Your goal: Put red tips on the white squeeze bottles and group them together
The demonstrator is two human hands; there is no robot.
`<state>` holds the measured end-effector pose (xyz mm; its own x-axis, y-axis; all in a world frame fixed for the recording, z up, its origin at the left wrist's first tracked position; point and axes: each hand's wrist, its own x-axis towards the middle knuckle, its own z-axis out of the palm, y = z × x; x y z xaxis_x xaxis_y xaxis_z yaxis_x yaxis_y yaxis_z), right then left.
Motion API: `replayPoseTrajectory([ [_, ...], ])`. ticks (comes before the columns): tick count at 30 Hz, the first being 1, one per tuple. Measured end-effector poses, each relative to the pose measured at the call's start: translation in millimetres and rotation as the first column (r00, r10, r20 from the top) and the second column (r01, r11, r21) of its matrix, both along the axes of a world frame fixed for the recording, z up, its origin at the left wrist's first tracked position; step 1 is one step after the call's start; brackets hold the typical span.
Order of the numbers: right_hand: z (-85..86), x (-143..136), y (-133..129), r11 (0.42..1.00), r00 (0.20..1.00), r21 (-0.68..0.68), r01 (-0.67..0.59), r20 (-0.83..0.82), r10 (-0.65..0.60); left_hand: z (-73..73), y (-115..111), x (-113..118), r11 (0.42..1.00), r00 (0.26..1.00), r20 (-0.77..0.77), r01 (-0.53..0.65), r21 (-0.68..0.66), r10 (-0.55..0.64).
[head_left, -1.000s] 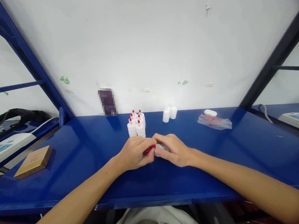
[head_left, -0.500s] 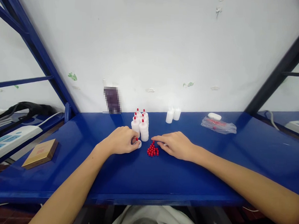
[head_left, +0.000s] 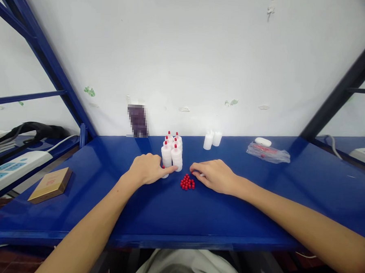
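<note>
My left hand (head_left: pixel 147 169) is around a small white squeeze bottle (head_left: pixel 165 176) with a red tip cap. Its thumb lies across the bottle's front and reaches the closest bottle of the group; the other fingers are mostly hidden. Several white bottles with red caps (head_left: pixel 177 155) stand upright close together just behind. To the right, my right hand (head_left: pixel 213 175) has its thumb and index finger drawn together above the pile, apparently on a red cap that is mostly hidden. A small white piece (head_left: pixel 202 175) shows under its fingers. Loose red caps (head_left: pixel 187 182) lie between my hands.
White bottles without red caps (head_left: pixel 208 140) stand near the wall. At the right lie a clear plastic bag (head_left: pixel 269 153) with red contents and a white rounded case (head_left: pixel 263 141). A gold box (head_left: pixel 50 185) and a power strip (head_left: pixel 15 170) are at the left.
My left hand has shifted slightly left with the bottle, now closer to the group, and its thumb has stretched out. My right index finger has drawn back from the pile's top cap and bent in.
</note>
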<state>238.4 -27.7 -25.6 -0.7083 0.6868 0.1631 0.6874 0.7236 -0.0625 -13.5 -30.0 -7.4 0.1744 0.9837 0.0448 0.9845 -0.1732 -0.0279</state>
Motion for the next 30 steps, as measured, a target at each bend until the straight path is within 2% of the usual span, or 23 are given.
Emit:
replayPoseTrajectory([
  [8,-0.4,-1,0,0.999,0.999,-0.022,0.031,-0.005,-0.031,-5.6,-3,19,0.997,0.997,0.006,-0.072,0.04,0.072],
  [18,-1.5,-1,1,0.998,0.998,-0.028,0.049,-0.028,-0.049,-12.1,5,16,0.992,0.994,-0.011,-0.107,0.062,0.108],
  [30,-7.7,0,5,0.999,0.997,-0.029,0.046,-0.068,-0.048,-17.3,19,11,0.989,0.992,0.057,-0.121,0.082,0.117],
])
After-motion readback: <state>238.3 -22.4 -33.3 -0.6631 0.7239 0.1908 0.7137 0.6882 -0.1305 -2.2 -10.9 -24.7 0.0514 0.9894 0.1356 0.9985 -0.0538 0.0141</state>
